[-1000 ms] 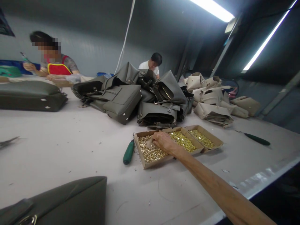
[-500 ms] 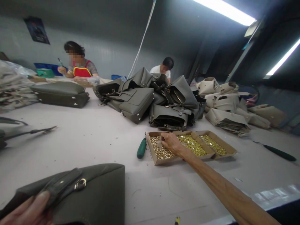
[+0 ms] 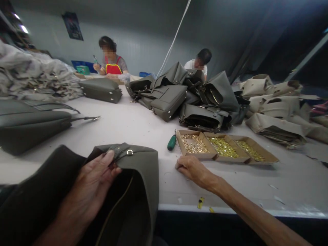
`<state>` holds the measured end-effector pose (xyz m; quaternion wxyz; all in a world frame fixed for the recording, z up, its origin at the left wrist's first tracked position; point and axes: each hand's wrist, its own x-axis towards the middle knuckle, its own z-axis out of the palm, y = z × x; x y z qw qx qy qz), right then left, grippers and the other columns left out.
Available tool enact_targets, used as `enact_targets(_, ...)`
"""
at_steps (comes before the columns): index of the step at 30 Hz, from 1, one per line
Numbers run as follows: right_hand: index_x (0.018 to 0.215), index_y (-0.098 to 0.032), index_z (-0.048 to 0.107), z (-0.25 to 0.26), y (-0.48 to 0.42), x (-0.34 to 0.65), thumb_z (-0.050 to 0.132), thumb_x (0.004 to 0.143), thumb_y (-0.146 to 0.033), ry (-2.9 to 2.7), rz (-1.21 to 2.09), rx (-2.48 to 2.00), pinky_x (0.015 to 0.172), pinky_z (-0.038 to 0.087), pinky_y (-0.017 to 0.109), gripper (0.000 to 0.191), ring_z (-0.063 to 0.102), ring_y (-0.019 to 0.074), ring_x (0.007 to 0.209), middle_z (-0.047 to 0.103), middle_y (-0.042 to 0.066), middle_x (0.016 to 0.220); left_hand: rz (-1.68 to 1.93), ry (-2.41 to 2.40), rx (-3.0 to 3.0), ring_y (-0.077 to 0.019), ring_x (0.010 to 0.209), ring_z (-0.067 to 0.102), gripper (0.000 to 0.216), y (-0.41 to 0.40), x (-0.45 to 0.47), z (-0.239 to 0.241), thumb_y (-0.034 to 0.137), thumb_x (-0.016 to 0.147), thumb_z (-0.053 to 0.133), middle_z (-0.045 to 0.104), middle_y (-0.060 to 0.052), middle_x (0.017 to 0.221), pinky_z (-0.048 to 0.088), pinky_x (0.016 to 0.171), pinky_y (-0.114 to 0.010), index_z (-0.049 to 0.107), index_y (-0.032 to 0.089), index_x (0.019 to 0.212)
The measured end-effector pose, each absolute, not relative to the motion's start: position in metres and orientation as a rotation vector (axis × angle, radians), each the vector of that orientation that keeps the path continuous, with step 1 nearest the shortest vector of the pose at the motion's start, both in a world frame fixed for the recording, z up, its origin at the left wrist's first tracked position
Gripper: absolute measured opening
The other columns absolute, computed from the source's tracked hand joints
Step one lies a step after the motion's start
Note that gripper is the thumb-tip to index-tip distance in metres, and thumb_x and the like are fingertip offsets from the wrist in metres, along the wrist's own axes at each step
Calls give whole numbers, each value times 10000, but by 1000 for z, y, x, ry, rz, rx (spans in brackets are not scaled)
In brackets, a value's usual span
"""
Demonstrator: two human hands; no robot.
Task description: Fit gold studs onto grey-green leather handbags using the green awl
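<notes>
A: Where are the hands?

B: The left hand (image 3: 96, 177), lower left of the frame, grips the dark olive bag (image 3: 138, 181) at its top edge, thumb up by the strap with the gold ring (image 3: 129, 152), fingers curled into the open mouth. The right hand (image 3: 192, 167) rests knuckles-down on the white surface (image 3: 128, 126), just right of centre. Its fingers are bunched together; I cannot tell whether it pinches anything.

A: How does the bag lie from that right hand?

B: To its left, just beside it, with a strip of bare surface between. The bag's mouth opens toward the bottom edge of the frame and its long axis runs left to right along the near edge of the surface. The left hand is on it; the right is apart.

A: And behind the right hand?

B: Three shallow cardboard trays (image 3: 208, 156) in a row, just beyond the knuckles, holding small brass fittings (image 3: 193, 145). A green-handled tool (image 3: 171, 142) lies at the left end of the trays.

A: Anything in the way?

B: Nothing between hand and bag. Farther back sit a heap of olive bags (image 3: 179, 95), beige bags (image 3: 271, 102) at the right, another olive bag (image 3: 28, 124) at the left, and two other people seated at the top of the frame.
</notes>
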<state>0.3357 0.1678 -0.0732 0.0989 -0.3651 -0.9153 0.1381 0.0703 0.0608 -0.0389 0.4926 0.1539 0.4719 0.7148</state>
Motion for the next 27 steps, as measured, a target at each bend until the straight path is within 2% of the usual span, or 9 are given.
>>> enact_targets(5,753,-158,630,-86,168,345,568,791,-11,-2599,442,-1061,692,445,244,164,600,143,722,645,13,760,1737,1015,381,-91,589,597,287,58,67,-44,252,576,861,667,0,723,542,514,-143,674,126,754)
enact_targets(9,759,-159,598,-83,170,340,514,834,-86,-2554,386,-994,678,472,296,135,613,185,717,645,47,759,1761,939,419,-84,590,575,367,57,67,-46,323,547,880,641,5,704,525,506,-150,664,117,759)
enact_targets(15,840,-206,635,-19,171,284,533,896,-292,-2354,411,-786,660,467,290,144,617,184,716,666,35,793,1784,867,522,-76,618,526,338,58,68,-47,372,682,799,595,-14,742,479,499,-146,643,103,813)
enact_targets(20,816,-194,620,26,158,214,550,892,-210,-2455,515,-471,626,452,246,105,601,146,696,657,17,781,1775,832,613,-60,599,466,258,58,71,-51,354,821,667,547,-8,733,446,511,-142,615,101,834)
enact_targets(27,821,-174,619,14,169,177,576,869,-134,-2584,546,-310,647,454,245,76,603,146,719,652,22,780,1780,823,595,-71,610,457,267,59,70,-54,369,834,634,529,-20,744,430,506,-150,593,105,843)
